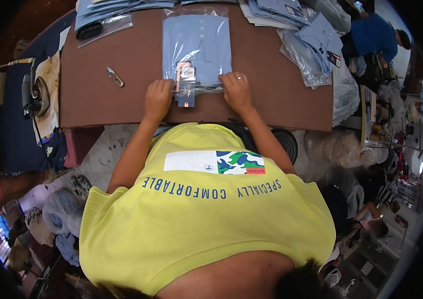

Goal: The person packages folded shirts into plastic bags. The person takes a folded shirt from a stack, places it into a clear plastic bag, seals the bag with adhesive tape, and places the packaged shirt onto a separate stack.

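A folded light-blue shirt (191, 42) lies flat in a clear plastic bag on the brown table, its row of buttons facing up. My left hand (159, 97) grips the near left corner of the bag, fingers closed on the plastic. At the near right corner, my right hand (236, 89), with a ring on one finger, pinches the bag in the same way. Between the two hands, dark and orange hang tags (186, 89) lie over the near edge of the shirt, partly sticking out past the bag's edge.
Thread snips (115, 77) lie on the brown table (121, 102) to the left. Stacked blue shirts (117, 7) stand at the far left, more bagged shirts (316, 45) at the right. An iron (39, 97) rests beyond the left edge. Other people, one in a blue top (373, 37), are nearby.
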Demonstrator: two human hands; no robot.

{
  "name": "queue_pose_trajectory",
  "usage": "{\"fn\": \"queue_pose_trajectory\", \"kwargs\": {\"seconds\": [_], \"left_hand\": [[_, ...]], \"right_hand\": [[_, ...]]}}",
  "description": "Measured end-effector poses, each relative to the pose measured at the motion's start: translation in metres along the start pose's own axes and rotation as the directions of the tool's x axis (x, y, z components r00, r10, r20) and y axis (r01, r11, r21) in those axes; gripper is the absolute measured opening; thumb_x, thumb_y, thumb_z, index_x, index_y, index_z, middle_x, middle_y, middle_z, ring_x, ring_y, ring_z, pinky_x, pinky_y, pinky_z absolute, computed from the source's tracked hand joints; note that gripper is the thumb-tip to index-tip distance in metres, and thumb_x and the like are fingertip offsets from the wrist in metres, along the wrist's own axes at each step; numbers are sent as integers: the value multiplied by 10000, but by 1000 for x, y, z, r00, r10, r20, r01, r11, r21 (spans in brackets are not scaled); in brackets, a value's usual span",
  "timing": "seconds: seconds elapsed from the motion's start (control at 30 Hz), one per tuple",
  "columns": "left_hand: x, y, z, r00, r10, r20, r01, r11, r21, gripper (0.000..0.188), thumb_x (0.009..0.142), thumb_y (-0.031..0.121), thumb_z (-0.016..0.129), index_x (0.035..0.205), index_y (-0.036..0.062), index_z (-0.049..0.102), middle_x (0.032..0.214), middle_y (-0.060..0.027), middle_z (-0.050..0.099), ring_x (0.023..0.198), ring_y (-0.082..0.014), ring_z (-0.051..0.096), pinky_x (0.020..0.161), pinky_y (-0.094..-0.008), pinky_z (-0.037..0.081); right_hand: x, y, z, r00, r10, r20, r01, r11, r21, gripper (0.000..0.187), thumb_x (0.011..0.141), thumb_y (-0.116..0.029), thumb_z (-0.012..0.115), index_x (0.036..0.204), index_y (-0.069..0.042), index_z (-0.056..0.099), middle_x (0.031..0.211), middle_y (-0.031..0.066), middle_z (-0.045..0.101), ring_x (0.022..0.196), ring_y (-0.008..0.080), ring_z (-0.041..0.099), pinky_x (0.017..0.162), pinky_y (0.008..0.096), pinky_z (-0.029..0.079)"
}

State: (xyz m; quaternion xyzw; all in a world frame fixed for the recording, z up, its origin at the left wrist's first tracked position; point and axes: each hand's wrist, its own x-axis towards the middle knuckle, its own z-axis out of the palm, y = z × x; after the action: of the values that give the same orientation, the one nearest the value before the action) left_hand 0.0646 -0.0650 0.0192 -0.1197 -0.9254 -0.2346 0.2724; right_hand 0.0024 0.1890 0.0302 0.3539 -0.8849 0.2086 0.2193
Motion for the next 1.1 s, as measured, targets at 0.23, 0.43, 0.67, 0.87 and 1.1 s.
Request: {"fn": "queue_pose_trajectory", "kwargs": {"seconds": [0.23, 0.43, 0.67, 0.87, 1.1], "left_hand": [[6, 0, 2, 995, 63, -79, -62, 998, 17, 172, 733, 32, 601, 898, 76, 616, 767, -54, 518, 748, -233, 532, 677, -355, 434], [12, -3, 3, 998, 69, 0, -68, 982, 177, 188, 733, 33, 583, 908, 84, 627, 791, -35, 544, 763, -214, 542, 684, -347, 446], [17, -10, 11, 993, 54, 108, -58, 998, 29, 246, 767, 37, 549, 977, 118, 646, 888, -18, 609, 821, -220, 588, 707, -346, 499], [21, -6, -14, 951, -19, 308, 32, 999, -39, 270, 788, 11, 513, 1021, 109, 608, 934, -86, 652, 800, -285, 637, 673, -392, 521], [23, -2, -23, 931, 21, 364, 10, 996, -84, 223, 788, 43, 562, 1001, 105, 591, 908, -98, 649, 781, -321, 629, 652, -411, 510]], "right_hand": [[6, 1, 4, 993, -55, -107, 53, 998, -26, 228, 674, 19, 574, 879, -79, 588, 833, 54, 530, 832, 244, 516, 800, 397, 408], [10, 2, 7, 998, 11, 61, -4, 994, -113, 235, 674, 15, 575, 877, -101, 589, 911, 43, 577, 930, 241, 544, 841, 396, 399], [15, 11, 4, 997, 50, 59, -40, 986, -164, 310, 688, -67, 670, 978, -110, 568, 1042, 46, 566, 1038, 249, 518, 889, 417, 388], [-19, -30, -43, 996, 88, -18, -86, 992, 90, 353, 749, -166, 720, 1055, -87, 563, 1010, 77, 587, 984, 276, 556, 834, 394, 445], [-25, -65, 10, 407, 297, 864, -858, -199, 473, 326, 907, -301, 612, 1068, -23, 552, 960, 103, 642, 776, 138, 633, 684, 245, 525]]}}
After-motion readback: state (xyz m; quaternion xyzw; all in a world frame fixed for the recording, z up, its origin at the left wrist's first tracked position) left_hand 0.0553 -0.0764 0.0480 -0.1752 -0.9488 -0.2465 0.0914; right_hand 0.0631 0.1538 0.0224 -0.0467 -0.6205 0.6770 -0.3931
